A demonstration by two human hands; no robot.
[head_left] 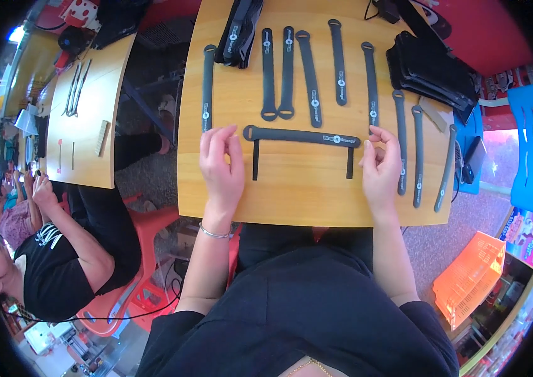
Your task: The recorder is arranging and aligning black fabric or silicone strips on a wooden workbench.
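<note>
A grey hook-and-loop strap [301, 135] with a looped left end lies crosswise on the wooden table [304, 201] in front of me. Two short narrow black strips [255, 160] run toward me from below its ends. My left hand [222, 164] hovers beside the loop, fingers loosely bent and nothing visible in them. Just off the strap's plain end is my right hand [380, 169], thumb and forefinger curved apart, also without a visible hold. Similar straps [314, 81] lie lengthwise beyond and to the right; the lower ends of two come close to my fingertips.
Stacked dark straps [239, 34] stand at the far left, a pile of black flat pieces [429, 72] at the far right. A co-worker [59, 251] sits left at another table [87, 151]. An orange basket [470, 276] stands beyond the right edge.
</note>
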